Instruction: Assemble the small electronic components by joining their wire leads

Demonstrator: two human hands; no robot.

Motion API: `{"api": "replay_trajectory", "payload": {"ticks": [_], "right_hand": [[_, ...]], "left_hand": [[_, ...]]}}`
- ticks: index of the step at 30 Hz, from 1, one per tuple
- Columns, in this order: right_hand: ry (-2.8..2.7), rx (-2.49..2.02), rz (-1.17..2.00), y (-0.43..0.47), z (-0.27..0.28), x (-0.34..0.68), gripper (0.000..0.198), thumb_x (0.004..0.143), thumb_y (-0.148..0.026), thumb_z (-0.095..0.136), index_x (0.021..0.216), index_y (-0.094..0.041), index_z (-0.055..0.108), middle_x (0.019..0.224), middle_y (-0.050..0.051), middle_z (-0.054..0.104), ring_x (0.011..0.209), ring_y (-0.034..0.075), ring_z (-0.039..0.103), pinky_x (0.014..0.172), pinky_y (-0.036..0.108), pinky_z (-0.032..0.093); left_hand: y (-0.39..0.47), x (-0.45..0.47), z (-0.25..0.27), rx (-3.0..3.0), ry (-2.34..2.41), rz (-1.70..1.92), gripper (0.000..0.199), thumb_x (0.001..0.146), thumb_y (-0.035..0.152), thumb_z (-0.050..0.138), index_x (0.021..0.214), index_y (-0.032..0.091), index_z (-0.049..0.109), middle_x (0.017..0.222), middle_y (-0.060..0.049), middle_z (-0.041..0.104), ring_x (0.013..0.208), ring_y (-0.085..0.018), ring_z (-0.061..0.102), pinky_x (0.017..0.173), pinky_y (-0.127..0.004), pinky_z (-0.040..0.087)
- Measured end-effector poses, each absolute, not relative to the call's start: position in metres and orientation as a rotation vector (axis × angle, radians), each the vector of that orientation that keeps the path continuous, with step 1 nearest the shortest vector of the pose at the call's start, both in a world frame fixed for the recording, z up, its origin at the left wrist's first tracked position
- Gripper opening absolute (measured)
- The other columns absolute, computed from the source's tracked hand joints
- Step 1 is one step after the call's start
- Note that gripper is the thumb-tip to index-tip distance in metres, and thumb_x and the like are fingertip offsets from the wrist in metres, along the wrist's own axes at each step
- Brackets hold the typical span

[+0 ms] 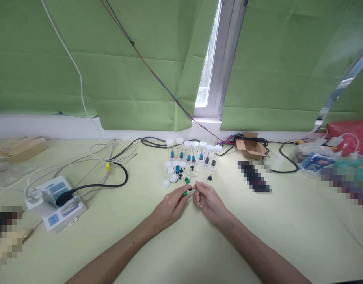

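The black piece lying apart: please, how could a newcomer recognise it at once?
On the pale table, find the row of white-capped clear bottles. In front of the row's right end, beyond the right hand, lies the small black piece. Unlike the other loose black pieces, it lies farthest right, on its own.

Vials (187, 149), small parts (210, 178) on table (116, 209)

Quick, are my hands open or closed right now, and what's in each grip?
Left hand: closed, holding a green piece.
Right hand: closed in a pinch; what it holds is too small to tell.
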State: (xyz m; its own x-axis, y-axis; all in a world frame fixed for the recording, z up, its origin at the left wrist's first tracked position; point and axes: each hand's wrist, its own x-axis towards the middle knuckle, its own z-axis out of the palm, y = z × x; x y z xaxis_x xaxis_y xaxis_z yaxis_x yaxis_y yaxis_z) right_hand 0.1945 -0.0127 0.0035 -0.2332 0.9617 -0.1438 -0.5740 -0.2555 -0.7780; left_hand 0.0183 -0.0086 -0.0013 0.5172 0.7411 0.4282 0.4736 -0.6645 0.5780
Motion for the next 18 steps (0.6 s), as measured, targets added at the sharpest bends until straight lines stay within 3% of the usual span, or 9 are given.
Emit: {"api": "replay_trajectory", "payload": {"ticks": [11,18], "right_hand": [[-0.667,-0.707,1.764,-0.0146,0.0076,0.1944,0.031,0.073,-0.040,0.078,0.078,-0.017,0.059,0.051,-0.004,0.054,0.045,0.009,0.046,0.045,0.022,0.028],[-0.635,-0.686,1.763,-0.0149,0.0087,0.1943,0.031,0.072,-0.038,0.081,0.079,-0.016,0.060,0.054,-0.003,0.057,0.048,0.008,0.048,0.047,0.020,0.031]], "left_hand": [[-0.0081,0.0189,-0.0007,2.365,1.015,0.955,0.035,0.098,0.023,0.041,0.132,0.018,0.049,0.116,-0.010,0.068,0.094,-0.016,0.067,0.083,-0.028,0.054],[-0.0080,0.0189,-0.0009,2.388,1.043,0.966,0.036,0.098,0.023,0.041,0.132,0.017,0.051,0.105,-0.010,0.071,0.080,-0.015,0.068,0.077,-0.027,0.055]]}}
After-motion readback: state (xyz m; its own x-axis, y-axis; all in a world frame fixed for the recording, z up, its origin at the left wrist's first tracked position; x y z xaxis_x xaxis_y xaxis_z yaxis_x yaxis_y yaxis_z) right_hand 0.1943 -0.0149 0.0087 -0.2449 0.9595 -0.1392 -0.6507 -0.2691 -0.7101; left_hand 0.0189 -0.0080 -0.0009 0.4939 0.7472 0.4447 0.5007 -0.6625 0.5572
